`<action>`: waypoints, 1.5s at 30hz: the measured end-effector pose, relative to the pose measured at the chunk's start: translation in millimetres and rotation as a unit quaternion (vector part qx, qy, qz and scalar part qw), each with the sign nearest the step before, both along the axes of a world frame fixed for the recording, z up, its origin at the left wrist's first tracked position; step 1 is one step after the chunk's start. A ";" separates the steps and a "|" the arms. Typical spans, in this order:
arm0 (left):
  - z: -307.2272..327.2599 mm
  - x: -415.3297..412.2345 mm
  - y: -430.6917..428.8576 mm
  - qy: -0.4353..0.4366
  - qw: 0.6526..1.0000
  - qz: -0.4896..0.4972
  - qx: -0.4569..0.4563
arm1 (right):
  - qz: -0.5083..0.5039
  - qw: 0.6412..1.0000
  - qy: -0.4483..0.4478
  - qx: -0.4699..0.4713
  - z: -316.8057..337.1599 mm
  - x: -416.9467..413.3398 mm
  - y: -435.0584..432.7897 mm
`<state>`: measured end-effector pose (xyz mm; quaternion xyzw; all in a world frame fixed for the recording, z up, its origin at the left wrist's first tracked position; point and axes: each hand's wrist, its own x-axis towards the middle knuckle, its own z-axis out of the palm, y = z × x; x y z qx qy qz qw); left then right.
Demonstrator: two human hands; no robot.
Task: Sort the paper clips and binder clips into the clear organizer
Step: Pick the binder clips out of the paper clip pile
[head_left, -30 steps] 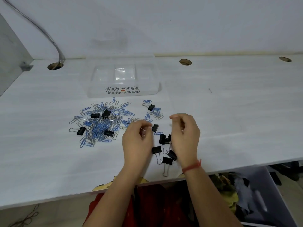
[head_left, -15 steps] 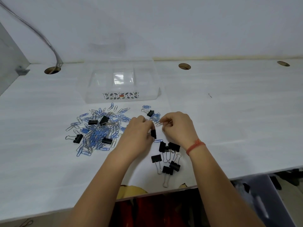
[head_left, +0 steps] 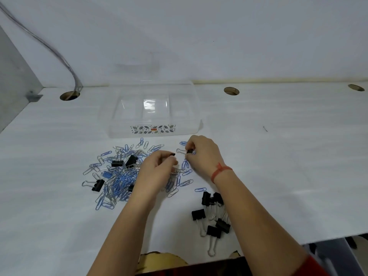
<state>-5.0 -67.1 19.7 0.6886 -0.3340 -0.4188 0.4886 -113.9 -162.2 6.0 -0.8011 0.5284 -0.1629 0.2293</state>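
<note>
1. Broadly, a white desk (head_left: pixel 278 176) fills the view from above, with a wall behind it.
2. Toward the back sits the clear organizer (head_left: pixel 151 114), a see-through plastic tray with dividers, seemingly empty. It looks light and rigid and would likely slide if bumped.
3. Just in front of it, left of centre, lies a tangled heap of paper clips (head_left: pixel 117 176), blue and silver, with a few black binder clips mixed in. These thin wires are light and slippery and probably snag together; pinching one by its loop end should free it.
4. Nearer the desk edge, on the right, a separate group of binder clips (head_left: pixel 213 214) lies apart from the heap. They are stiff and springy; the black body or the wire handles are the best places to grip.
5. Between heap and organizer, the right hand (head_left: pixel 203 156) pinches one binder clip (head_left: pixel 189 151) by its black body.
6. Beside it, the left hand (head_left: pixel 157 172) is curled closed, a small black piece at its fingertips, probably another binder clip.
</note>
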 end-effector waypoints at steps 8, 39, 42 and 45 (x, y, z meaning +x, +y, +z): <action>16.9 18.8 18.0 0.324 0.941 0.081 -0.051 | -0.070 0.728 -0.532 0.426 25.1 -7.1 17.6; -4.1 89.3 68.9 -0.229 0.972 0.033 0.039 | 0.121 0.989 -0.024 0.077 15.2 95.3 38.1; -4.7 86.3 71.0 -0.235 0.972 0.002 0.029 | 0.111 0.984 -0.073 0.118 21.8 88.1 36.1; -3.4 81.2 69.7 -0.319 0.946 -0.050 0.026 | 0.093 0.967 -0.139 0.190 24.5 77.4 35.1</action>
